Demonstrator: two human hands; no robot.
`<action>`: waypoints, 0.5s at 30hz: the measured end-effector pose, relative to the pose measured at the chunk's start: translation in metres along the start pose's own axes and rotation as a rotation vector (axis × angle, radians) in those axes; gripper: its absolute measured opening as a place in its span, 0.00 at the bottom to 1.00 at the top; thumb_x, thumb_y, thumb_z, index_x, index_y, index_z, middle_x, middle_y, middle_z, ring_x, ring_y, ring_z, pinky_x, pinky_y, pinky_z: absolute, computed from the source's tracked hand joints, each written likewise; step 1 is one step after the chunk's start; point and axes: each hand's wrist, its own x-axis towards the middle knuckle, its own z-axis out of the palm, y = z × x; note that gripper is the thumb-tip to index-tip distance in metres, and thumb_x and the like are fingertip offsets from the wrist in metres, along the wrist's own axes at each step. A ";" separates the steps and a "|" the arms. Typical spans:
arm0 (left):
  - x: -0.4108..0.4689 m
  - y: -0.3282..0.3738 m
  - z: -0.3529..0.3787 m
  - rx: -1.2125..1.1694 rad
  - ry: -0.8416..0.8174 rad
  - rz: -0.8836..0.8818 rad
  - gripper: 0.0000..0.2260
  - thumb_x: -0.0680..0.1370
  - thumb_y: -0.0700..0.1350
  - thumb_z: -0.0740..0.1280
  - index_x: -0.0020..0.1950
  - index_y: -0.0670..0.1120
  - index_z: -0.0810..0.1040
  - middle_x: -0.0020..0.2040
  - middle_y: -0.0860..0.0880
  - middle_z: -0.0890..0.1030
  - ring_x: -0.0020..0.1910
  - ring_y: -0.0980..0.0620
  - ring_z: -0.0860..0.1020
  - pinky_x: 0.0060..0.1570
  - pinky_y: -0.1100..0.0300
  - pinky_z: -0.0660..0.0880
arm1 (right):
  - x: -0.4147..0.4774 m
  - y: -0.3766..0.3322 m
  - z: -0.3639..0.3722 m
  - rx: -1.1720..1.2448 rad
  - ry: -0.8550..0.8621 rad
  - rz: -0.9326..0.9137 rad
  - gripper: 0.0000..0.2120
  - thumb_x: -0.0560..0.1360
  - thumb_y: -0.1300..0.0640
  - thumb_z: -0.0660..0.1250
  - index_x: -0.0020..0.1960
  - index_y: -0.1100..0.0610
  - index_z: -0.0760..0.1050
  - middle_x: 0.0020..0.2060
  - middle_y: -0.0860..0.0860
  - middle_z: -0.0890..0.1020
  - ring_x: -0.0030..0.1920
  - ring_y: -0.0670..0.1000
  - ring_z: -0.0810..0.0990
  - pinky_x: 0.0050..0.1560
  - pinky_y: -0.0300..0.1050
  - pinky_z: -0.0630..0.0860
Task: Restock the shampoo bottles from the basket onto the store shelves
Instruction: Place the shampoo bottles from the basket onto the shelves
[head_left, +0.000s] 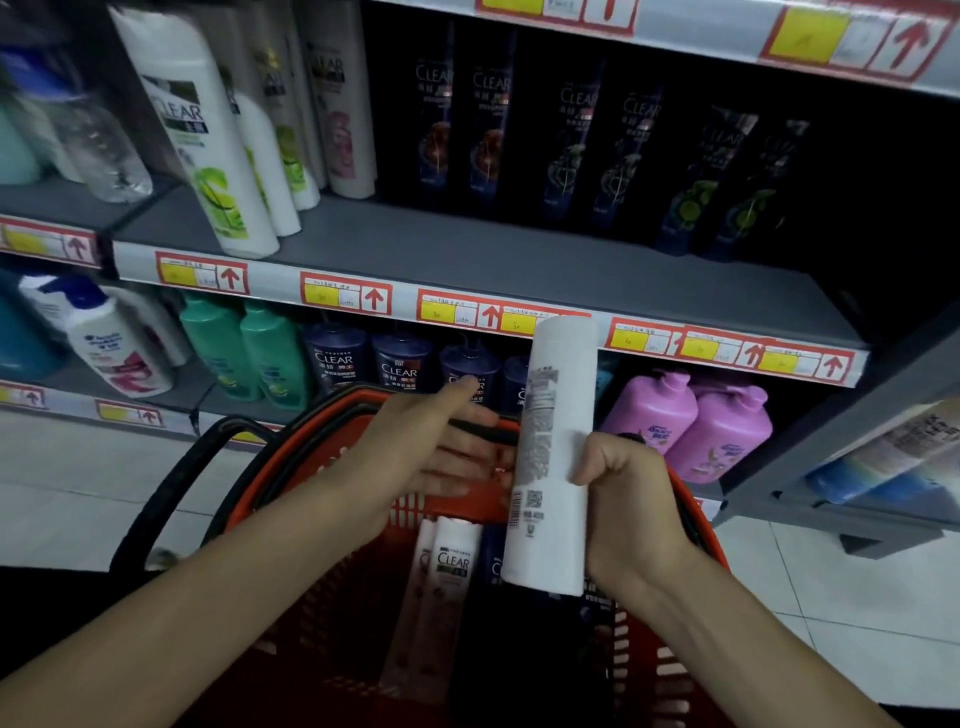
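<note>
My right hand (628, 499) grips a tall white shampoo bottle (550, 415) upright above the red basket (696, 525), its printed back label facing me. My left hand (431, 447) is open, fingers straight, its fingertips touching the bottle's left side. In the basket lie a white CLEAR bottle (452, 571) and dark bottles (519, 649). The middle shelf (467, 254) carries white CLEAR bottles (208, 135) at the left and dark CLEAR bottles (571, 140) in a row further right.
The basket's black handles (171, 488) stick up at the left. The lower shelf holds green bottles (249, 353), dark CLEAR bottles (369, 364) and pink bottles (696, 421). Red and yellow price tags (343, 296) line the shelf edges. White tiled floor lies at both sides.
</note>
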 end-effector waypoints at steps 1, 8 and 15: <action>-0.002 0.000 -0.001 0.021 0.019 0.031 0.21 0.81 0.63 0.65 0.55 0.47 0.86 0.45 0.46 0.89 0.45 0.48 0.88 0.48 0.53 0.82 | 0.001 -0.001 0.003 -0.020 0.004 0.000 0.22 0.57 0.62 0.59 0.50 0.64 0.75 0.38 0.58 0.74 0.36 0.58 0.72 0.40 0.49 0.71; -0.013 0.009 -0.008 0.107 0.038 0.205 0.14 0.77 0.61 0.72 0.50 0.52 0.88 0.43 0.52 0.88 0.43 0.52 0.87 0.45 0.56 0.82 | 0.012 0.000 0.023 -0.354 0.030 -0.188 0.25 0.62 0.65 0.66 0.60 0.58 0.79 0.47 0.57 0.84 0.46 0.56 0.83 0.46 0.53 0.80; -0.020 0.031 -0.015 0.041 0.126 0.356 0.11 0.76 0.54 0.75 0.52 0.48 0.87 0.45 0.50 0.88 0.47 0.52 0.86 0.50 0.53 0.81 | 0.012 -0.008 0.065 -0.784 0.146 -0.569 0.34 0.68 0.65 0.81 0.69 0.49 0.75 0.54 0.45 0.86 0.52 0.46 0.86 0.47 0.41 0.83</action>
